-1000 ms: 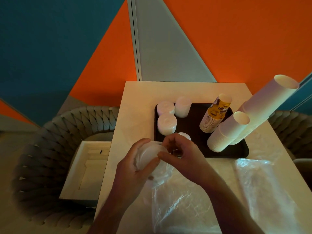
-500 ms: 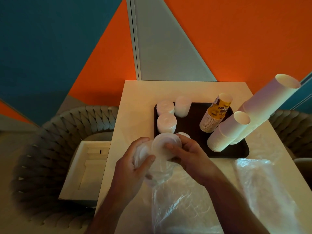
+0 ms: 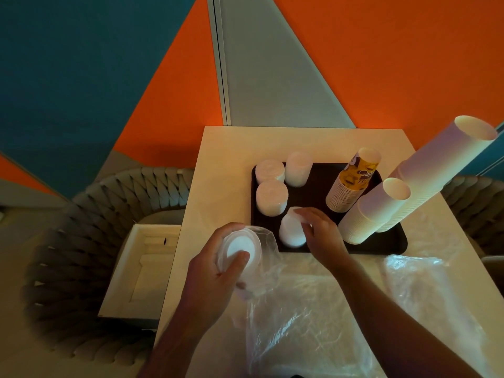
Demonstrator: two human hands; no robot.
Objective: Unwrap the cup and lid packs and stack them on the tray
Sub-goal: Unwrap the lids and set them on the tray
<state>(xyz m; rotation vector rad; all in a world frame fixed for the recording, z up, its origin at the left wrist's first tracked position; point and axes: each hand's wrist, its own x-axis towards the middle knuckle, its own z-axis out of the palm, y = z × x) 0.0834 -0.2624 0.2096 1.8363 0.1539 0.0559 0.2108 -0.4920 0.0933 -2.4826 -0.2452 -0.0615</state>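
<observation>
White plastic lids in a clear wrapper [image 3: 240, 257] are gripped by the left hand [image 3: 215, 279] at the tabletop's near-left edge; a short white lid stack [image 3: 291, 233], just beyond on the dark tray [image 3: 392, 244], is held by the right hand [image 3: 321, 236].

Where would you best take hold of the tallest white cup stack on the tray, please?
Probably low on the tallest white cup stack, near its base at the tray, coming from the right. It leans right and far past the edge, so a high grip could tip it.
</observation>
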